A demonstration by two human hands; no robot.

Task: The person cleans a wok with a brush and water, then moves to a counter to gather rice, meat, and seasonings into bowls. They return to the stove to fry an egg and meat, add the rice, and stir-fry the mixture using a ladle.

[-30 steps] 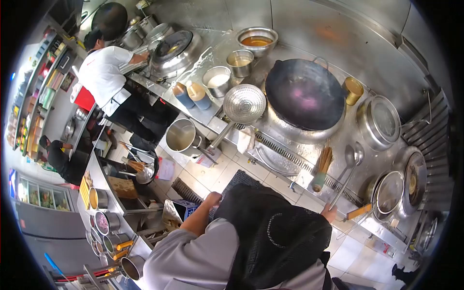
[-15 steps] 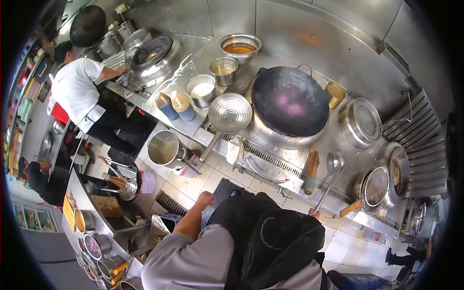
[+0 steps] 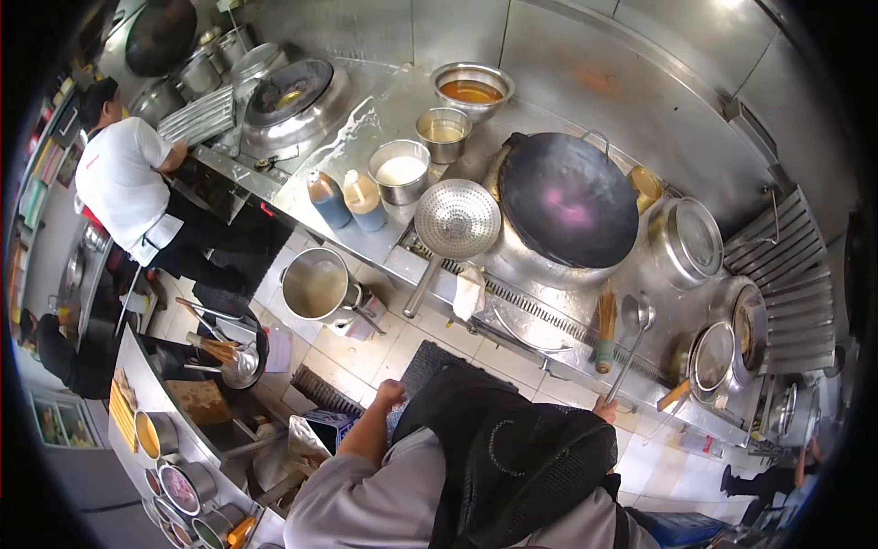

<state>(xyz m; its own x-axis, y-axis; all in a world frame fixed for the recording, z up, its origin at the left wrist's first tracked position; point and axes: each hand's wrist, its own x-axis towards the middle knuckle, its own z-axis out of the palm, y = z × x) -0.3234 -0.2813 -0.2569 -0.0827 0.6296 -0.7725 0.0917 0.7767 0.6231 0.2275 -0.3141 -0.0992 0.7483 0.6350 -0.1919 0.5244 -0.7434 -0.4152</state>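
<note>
Our right hand [image 3: 604, 409], lower right, is curled around the end of the ladle [image 3: 637, 314], which lies on the tabletop [image 3: 384, 110] right of the wok [image 3: 567, 201]. Our left hand [image 3: 390, 393] is an empty fist. We think we are picking the ladle up; next it must lift clear of the brush [image 3: 604, 329] beside it.

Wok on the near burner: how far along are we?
Done: the wok sits empty, dark and bare. In hand: the right hand grips the ladle handle, its bowl resting on the counter beside the brush; the left hand is a free fist. Left: nothing is in the wok yet.
</note>
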